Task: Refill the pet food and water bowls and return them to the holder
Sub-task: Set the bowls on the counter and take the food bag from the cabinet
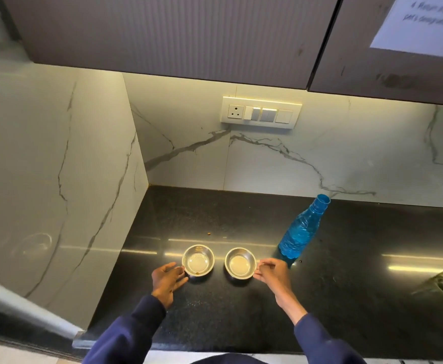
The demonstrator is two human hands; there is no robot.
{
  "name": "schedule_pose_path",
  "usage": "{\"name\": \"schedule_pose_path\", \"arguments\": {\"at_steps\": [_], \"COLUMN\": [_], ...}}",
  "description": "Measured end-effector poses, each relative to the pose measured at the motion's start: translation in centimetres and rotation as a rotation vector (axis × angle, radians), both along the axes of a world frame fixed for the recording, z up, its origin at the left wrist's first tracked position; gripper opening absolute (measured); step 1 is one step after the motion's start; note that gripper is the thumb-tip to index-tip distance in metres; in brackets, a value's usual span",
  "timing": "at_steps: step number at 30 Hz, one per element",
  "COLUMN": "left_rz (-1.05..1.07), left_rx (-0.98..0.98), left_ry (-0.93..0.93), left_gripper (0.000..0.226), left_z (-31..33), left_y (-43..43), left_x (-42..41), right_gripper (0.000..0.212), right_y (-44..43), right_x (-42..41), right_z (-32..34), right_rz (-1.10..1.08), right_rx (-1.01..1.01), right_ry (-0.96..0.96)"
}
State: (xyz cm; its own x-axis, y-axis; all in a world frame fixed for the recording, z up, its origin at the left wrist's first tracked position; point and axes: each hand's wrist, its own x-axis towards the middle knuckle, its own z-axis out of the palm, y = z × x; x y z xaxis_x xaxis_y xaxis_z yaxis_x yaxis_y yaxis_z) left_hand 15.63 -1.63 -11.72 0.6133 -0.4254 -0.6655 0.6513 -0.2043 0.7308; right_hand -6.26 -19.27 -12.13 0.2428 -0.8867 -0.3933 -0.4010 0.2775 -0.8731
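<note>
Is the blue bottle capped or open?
Open: the blue bottle stands on the counter with no cap on its mouth.

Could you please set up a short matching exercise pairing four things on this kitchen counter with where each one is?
Things:
1. blue bottle
2. left hand
3. right hand
4. stray kibble

Places:
A. at the right bowl's rim
B. alone on the counter behind the bowls
C. beside the left bowl
D. right of both bowls, uncapped

Pairs: 1-D, 2-C, 3-A, 4-B
</note>
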Motion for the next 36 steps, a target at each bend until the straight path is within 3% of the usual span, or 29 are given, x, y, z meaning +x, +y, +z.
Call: {"name": "schedule_pose_path", "arguments": {"at_steps": [5,11,16,20,23,30,31,34,36], "left_rz": [-0.062,-0.236,-0.22,-0.128,-0.141,-0.117,-0.105,-0.086,-0.08], "left_rx": [-0.043,-0.184,-0.261,-0.201,-0.165,-0.12,-0.114,-0.093,-0.069], "left_ry": [-0.244,-0.99,-1.734,-2.15,-2.253,-2.238,-2.236,-2.269,-2.304], "left_gripper": [0.038,0.035,0.05,0.054,0.058,0.06,0.058,0.06,0.067], "left_z": [4.5,16.0,27.1,34.4,36.9,38.7,38.8,39.2,39.3], "left_y": [0.4,-2.7,-6.2,-9.0,-10.5,-11.4,-11.4,-11.2,-11.1], "left_x": [0.0,0.7,0.3,-1.2,-2.6,-4.3,-4.5,-5.4,-5.9], "right_gripper": [0.019,0.031,0.043,0.056,0.071,0.134,0.133,0.1,0.096], "right_y": [-1.6,-4.8,-6.9,-8.1,-8.2,-9.2,-9.4,-9.9,-9.9], "right_x": [-0.5,-0.5,0.4,2.8,4.3,4.7,4.7,4.4,4.4], "right_z": [5.4,18.8,31.1,37.7,39.5,40.5,40.2,40.1,40.1], "right_rz": [0.055,0.096,0.06,0.103,0.151,0.281,0.276,0.168,0.187], "right_rx": [-0.224,-0.87,-1.554,-1.918,-1.913,-1.871,-1.865,-1.991,-2.043], "right_ry": [-0.121,-0.249,-0.146,0.206,0.483,0.72,0.751,0.861,0.932]}}
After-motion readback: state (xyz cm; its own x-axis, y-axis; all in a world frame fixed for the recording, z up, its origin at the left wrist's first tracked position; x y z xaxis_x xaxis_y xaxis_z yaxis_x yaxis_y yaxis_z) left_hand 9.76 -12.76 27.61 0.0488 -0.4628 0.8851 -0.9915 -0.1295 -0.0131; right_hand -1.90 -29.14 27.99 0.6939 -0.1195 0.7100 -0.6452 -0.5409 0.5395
